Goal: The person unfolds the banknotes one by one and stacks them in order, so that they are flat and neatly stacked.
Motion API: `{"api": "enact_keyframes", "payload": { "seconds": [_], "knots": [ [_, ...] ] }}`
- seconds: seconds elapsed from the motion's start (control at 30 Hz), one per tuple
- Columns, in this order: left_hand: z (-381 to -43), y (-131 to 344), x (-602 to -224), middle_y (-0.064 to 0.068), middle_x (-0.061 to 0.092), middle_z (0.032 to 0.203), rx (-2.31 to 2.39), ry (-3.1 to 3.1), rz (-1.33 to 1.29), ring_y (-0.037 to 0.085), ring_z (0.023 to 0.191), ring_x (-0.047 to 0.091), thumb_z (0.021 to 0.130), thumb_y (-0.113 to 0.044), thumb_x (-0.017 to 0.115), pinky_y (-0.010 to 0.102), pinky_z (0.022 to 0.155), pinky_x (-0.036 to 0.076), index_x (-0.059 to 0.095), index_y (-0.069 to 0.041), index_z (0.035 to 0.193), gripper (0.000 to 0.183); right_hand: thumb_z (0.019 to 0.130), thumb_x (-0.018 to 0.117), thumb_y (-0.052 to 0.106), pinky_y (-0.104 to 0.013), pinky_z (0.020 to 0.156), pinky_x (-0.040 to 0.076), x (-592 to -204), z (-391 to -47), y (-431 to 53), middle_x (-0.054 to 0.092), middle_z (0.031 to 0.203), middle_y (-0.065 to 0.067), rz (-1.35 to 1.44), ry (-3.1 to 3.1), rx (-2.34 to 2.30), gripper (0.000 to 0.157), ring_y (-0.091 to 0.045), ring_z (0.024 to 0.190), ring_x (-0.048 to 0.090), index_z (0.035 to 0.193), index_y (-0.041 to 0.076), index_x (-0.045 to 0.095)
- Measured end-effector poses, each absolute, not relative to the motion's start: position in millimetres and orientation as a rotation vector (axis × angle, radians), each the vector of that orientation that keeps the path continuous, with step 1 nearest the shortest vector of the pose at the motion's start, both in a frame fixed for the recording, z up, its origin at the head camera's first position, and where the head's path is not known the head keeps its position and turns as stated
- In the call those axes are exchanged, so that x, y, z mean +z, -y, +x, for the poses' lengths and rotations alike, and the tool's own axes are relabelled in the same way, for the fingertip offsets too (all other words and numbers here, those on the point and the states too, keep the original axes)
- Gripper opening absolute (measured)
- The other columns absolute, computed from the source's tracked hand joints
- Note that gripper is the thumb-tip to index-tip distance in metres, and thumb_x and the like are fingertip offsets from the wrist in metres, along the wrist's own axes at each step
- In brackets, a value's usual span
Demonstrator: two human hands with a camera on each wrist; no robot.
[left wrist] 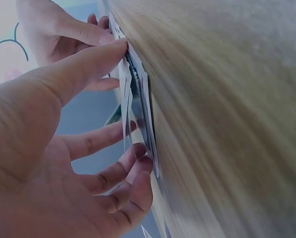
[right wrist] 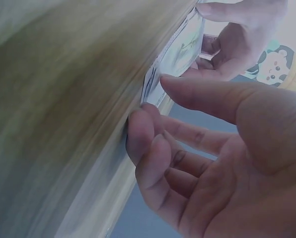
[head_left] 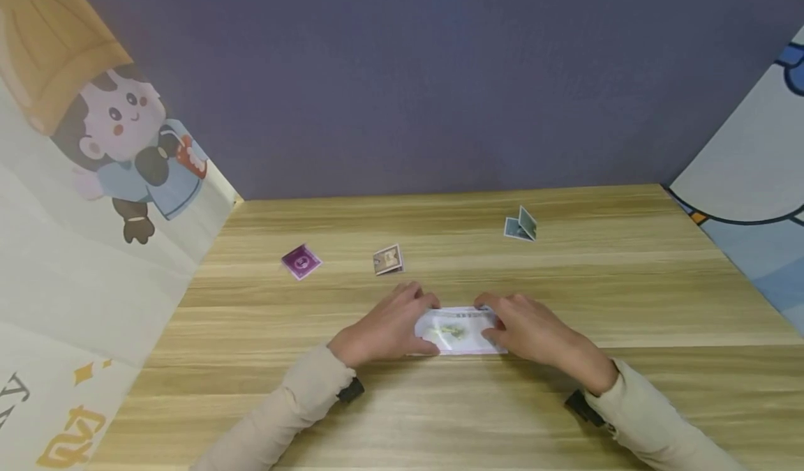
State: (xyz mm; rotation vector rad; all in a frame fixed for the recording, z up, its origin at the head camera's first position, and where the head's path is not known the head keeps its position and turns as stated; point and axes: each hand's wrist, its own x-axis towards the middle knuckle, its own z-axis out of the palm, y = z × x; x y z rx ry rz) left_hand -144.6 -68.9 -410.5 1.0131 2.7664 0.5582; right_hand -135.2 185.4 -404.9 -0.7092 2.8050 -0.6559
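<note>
A thin stack of banknote-like papers (head_left: pixel 461 331), white with a yellow-green print, lies flat on the table between both hands. Its layers, slightly fanned at the edge, show in the left wrist view as paper sheets (left wrist: pixel 144 106). My left hand (head_left: pixel 396 323) grips the left end, thumb at the near edge and fingertips at the far one. On the other end my right hand (head_left: pixel 526 326) holds the stack likewise, its thumb (right wrist: pixel 180 88) over the top face and its curled fingers around the end.
Behind the hands lie a folded purple note (head_left: pixel 301 262), a folded brown note (head_left: pixel 388 259) and a half-open folded green-grey note (head_left: pixel 521 225). A dark blue panel (head_left: pixel 440 80) borders the back of the wooden table (head_left: pixel 628 268); printed panels flank it.
</note>
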Motion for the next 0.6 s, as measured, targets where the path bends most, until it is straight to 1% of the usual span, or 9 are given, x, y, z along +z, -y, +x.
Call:
{"api": "enact_keyframes", "payload": {
  "seconds": [0.13,0.27,0.37,0.5,0.6],
  "knots": [
    [-144.8,68.8,-411.1,0.003,0.055,0.114,0.56,-2.773,1.025,0.017,0.104,0.049,0.074,-0.042,0.086,0.037,0.096,0.044,0.061,-0.015,0.127,0.064,0.087,0.076,0.012,-0.024,0.047,0.037,-405.1,-135.2,-185.0,0.053,0.069,0.006,-0.707,-2.813,-0.642,0.041,-0.008,0.055,0.046,0.126,0.006,0.062],
    [-143.6,68.7,-410.9,0.003,0.057,0.116,0.557,-2.783,1.038,0.018,0.107,0.05,0.074,-0.04,0.087,0.04,0.098,0.043,0.055,-0.019,0.132,0.07,0.087,0.077,0.013,-0.024,0.048,0.038,-405.4,-134.5,-183.7,0.053,0.069,0.007,-0.724,-2.825,-0.625,0.042,-0.007,0.055,0.046,0.125,0.005,0.062],
    [-142.4,69.3,-410.7,0.001,0.057,0.115,0.526,-2.791,1.053,0.017,0.106,0.05,0.075,-0.04,0.086,0.039,0.096,0.043,0.059,-0.021,0.122,0.057,0.086,0.077,0.013,-0.024,0.048,0.038,-407.2,-134.1,-183.1,0.052,0.068,0.008,-0.736,-2.831,-0.62,0.042,-0.006,0.056,0.045,0.125,0.004,0.062],
    [-142.4,69.3,-409.1,0.0,0.055,0.113,0.502,-2.79,1.063,0.017,0.104,0.048,0.079,-0.043,0.083,0.037,0.093,0.042,0.066,-0.021,0.099,0.035,0.086,0.077,0.013,-0.024,0.047,0.037,-408.3,-134.0,-183.7,0.052,0.068,0.008,-0.734,-2.835,-0.622,0.043,-0.006,0.055,0.045,0.126,0.004,0.062],
    [-144.1,68.9,-408.5,0.0,0.055,0.112,0.517,-2.799,1.087,0.017,0.103,0.047,0.084,-0.039,0.079,0.037,0.093,0.042,0.07,-0.02,0.093,0.022,0.087,0.077,0.013,-0.023,0.046,0.037,-407.6,-133.8,-184.5,0.052,0.068,0.008,-0.729,-2.834,-0.62,0.047,-0.006,0.054,0.045,0.129,0.004,0.06]
  ]
}}
